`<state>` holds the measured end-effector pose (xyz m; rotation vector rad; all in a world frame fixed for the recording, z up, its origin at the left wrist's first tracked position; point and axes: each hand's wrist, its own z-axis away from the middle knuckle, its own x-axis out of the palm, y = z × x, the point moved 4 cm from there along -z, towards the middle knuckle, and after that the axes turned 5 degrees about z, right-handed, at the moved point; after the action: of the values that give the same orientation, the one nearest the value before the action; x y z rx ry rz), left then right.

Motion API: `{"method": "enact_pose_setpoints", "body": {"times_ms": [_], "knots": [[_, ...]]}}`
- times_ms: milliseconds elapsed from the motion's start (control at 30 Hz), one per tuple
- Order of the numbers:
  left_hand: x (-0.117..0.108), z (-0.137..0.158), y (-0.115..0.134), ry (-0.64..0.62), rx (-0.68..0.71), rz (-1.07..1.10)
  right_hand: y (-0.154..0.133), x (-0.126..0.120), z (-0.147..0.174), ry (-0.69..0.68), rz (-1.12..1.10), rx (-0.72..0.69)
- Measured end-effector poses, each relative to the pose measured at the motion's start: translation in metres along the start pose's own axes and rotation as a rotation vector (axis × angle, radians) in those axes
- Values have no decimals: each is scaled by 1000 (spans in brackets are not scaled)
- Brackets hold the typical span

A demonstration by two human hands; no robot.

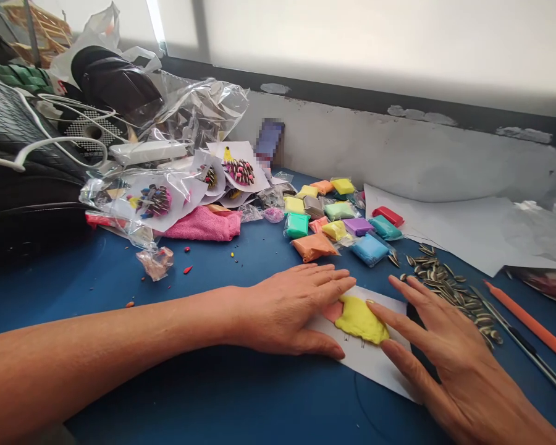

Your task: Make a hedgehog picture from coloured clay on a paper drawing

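Observation:
A flattened patch of yellow modelling clay (362, 321) lies on a white sheet of paper (375, 364), with a smaller pink patch of clay (333, 311) against its left side. Short drawn lines show on the paper below the yellow. My left hand (296, 309) rests flat over the paper's left part, fingers stretched out, partly covering the pink clay. At the right edge of the yellow clay, my right hand (440, 340) is spread, its index fingertip and thumb at the clay's rim. Neither hand grips anything.
Wrapped clay packets (336, 228) lie beyond my hands. Sunflower seeds (445, 284) are heaped at right, beside a metal tool (528, 346) and an orange stick (528, 318). A pink cloth (204, 224), finished seed pictures (241, 170) and plastic bags (199, 111) crowd the back left.

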<state>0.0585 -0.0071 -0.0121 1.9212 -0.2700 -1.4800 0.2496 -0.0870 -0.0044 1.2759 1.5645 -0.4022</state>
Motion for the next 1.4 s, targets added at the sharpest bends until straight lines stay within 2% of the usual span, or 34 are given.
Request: {"method": "enact_pose_setpoints", "body": {"times_ms": [400, 767, 1033, 1167, 1233, 1400], "knots": [[2, -1, -2, 21, 26, -55, -8, -11, -6, 66, -101, -87], [0, -1, 0, -4, 6, -78, -20, -10, -18, 111, -106, -192], [0, -2, 0, -9, 2, -65, -23, -6, -15, 90, -96, -209], [0, -1, 0, -8, -1, -64, -21, -5, -12, 54, -142, -163], [0, -1, 0, -9, -1, -71, -20, -5, -11, 83, -130, -143], [0, -2, 0, -21, -15, -80, -22, -4, -13, 110, -67, -195]]}}
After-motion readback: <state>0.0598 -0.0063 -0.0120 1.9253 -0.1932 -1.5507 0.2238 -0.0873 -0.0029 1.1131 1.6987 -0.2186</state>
